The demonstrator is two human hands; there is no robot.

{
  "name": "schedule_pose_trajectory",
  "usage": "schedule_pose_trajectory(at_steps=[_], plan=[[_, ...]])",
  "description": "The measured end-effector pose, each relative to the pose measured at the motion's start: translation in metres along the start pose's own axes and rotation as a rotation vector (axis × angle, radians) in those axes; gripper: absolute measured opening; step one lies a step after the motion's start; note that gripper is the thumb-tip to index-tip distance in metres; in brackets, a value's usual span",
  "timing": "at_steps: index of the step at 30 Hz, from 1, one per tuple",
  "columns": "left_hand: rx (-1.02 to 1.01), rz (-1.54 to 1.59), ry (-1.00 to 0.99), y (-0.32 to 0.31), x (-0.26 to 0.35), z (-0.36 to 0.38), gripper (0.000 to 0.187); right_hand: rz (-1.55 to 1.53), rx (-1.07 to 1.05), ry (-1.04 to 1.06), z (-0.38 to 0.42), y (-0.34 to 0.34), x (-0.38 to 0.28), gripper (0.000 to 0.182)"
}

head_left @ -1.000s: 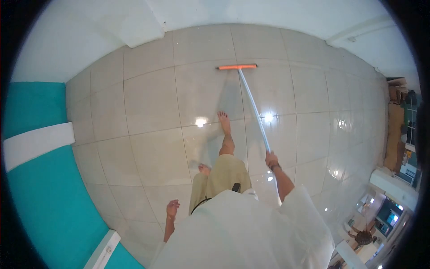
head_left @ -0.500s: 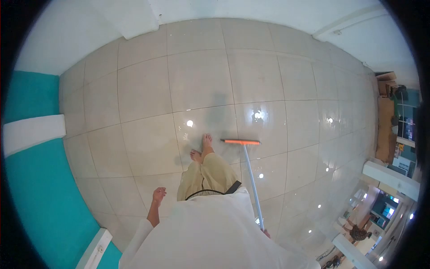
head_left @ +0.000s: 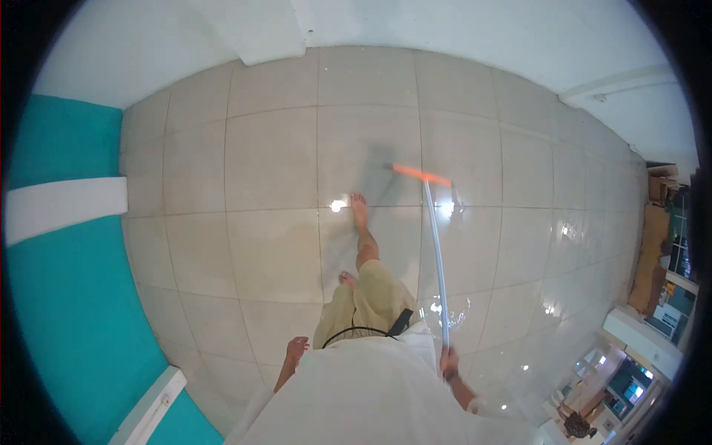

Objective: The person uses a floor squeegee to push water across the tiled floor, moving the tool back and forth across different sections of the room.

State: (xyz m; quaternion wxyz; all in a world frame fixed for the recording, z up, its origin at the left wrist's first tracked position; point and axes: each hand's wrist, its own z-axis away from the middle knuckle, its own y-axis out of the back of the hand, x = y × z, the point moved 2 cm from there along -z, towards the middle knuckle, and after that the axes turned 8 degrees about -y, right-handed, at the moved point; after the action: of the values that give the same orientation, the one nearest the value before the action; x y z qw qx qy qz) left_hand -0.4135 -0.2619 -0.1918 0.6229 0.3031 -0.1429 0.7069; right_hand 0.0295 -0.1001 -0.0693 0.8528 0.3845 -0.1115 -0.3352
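A floor squeegee [head_left: 436,252] with a long pale pole reaches out ahead of me on the right. Its orange head [head_left: 423,175] is slightly blurred and tilted, down at the wet tiles beyond my feet. Around the upper end of the pole, beside my right hip, my right hand [head_left: 449,362] is wrapped. My left hand [head_left: 298,347] hangs at my left side with loosely bent fingers apart and nothing in them. One bare foot is forward, left of the squeegee head, and the other is behind it.
Glossy beige floor tiles [head_left: 271,252] carry water and light reflections. White walls stand ahead; a teal wall [head_left: 67,297] with white pillars runs along the left. Cardboard [head_left: 649,256] and shelves are at the far right. Another person [head_left: 577,424] is at the lower right.
The squeegee head has moved forward and tilted. My right hand has come into fuller view on the pole. One foot has stepped ahead, and my left hand has swung nearer my body.
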Motion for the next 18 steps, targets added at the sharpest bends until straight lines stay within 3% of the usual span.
schedule_pose_trajectory(at_steps=[2,4,7,10,11,12,13,14,16,18], plan=[[-0.03,-0.086,0.077,0.013,0.015,-0.022,0.02,-0.006,0.107,0.193,-0.108,-0.024,-0.075,0.038],[0.149,0.247,0.309,0.022,0.07,-0.024,0.022,0.026,0.062,0.158,-0.172,-0.004,-0.222,0.042],[0.294,0.364,0.275,0.034,0.119,-0.022,0.024,0.051,0.099,0.29,-0.265,0.011,-0.395,0.051],[0.332,0.357,0.285,0.038,0.122,-0.01,0.025,0.034,0.083,0.361,-0.324,0.023,-0.542,0.053],[0.341,0.357,0.288,0.038,0.117,-0.003,0.025,-0.02,-0.048,0.225,-0.333,0.022,-0.581,0.053],[0.326,0.321,0.291,0.035,0.109,0.002,0.024,-0.075,-0.173,0.09,-0.338,0.017,-0.611,0.053],[0.305,0.283,0.299,0.033,0.1,0.009,0.023,-0.04,-0.148,0.168,-0.334,0.006,-0.627,0.053],[0.294,0.279,0.315,0.032,0.086,0.022,0.023,0.003,-0.124,0.231,-0.326,-0.008,-0.627,0.052],[0.203,0.323,0.341,0.025,0.061,0.016,0.021,0.099,0.021,0.145,-0.29,-0.024,-0.619,0.051],[0.164,0.342,0.252,0.031,0.039,0.02,0.02,-0.006,-0.016,0.102,-0.273,-0.037,-0.584,0.051]])
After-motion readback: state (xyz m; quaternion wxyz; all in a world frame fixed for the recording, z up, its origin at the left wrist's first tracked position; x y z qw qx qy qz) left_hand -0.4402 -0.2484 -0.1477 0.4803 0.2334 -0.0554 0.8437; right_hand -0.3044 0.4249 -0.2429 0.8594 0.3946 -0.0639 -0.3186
